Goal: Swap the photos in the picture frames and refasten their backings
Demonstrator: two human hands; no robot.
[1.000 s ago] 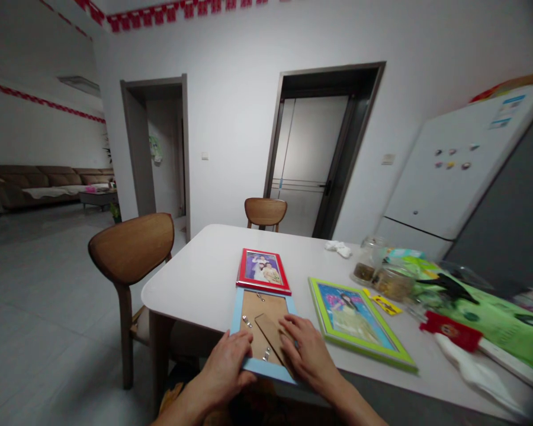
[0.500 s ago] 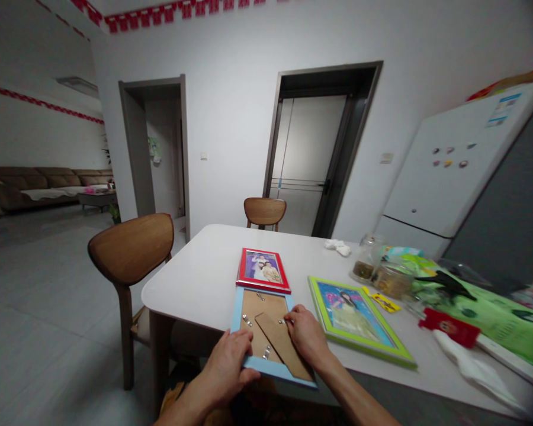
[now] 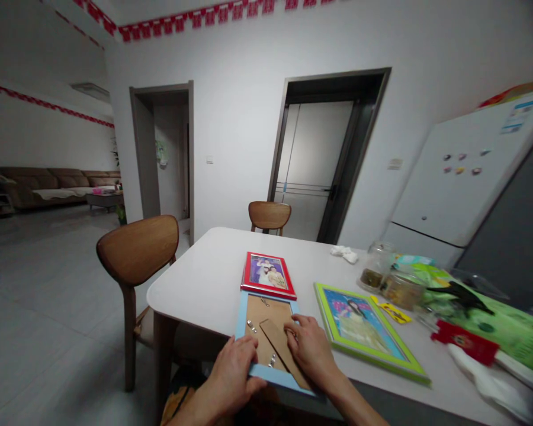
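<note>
A light-blue picture frame [image 3: 240, 316] lies face down at the table's near edge, its brown backing board [image 3: 260, 346] and folded-out-shaped stand flap [image 3: 279, 343] facing up. Small metal clips [image 3: 251, 326] sit along the backing's edges. My left hand [image 3: 233, 367] grips the frame's lower left corner, fingers over the side and thumb at the bottom rail. On the right side, my right hand [image 3: 311, 352] has its fingers curled at the right-hand clip, which they mostly hide. A red picture frame [image 3: 246, 275] with a photo touches the blue one's far end.
A green picture frame [image 3: 377, 358] lies face up to the right on the white table [image 3: 199, 278]. Beyond it are a glass jar [image 3: 376, 266], a lower jar [image 3: 402, 290], a red packet [image 3: 468, 343] and green bags [image 3: 510, 337]. Wooden chairs [image 3: 140, 248] stand left and behind.
The view has shifted slightly, so everything sits a little lower and further right. My right fingers have curled further over the right-hand clip. My left hand keeps its grip on the blue frame.
</note>
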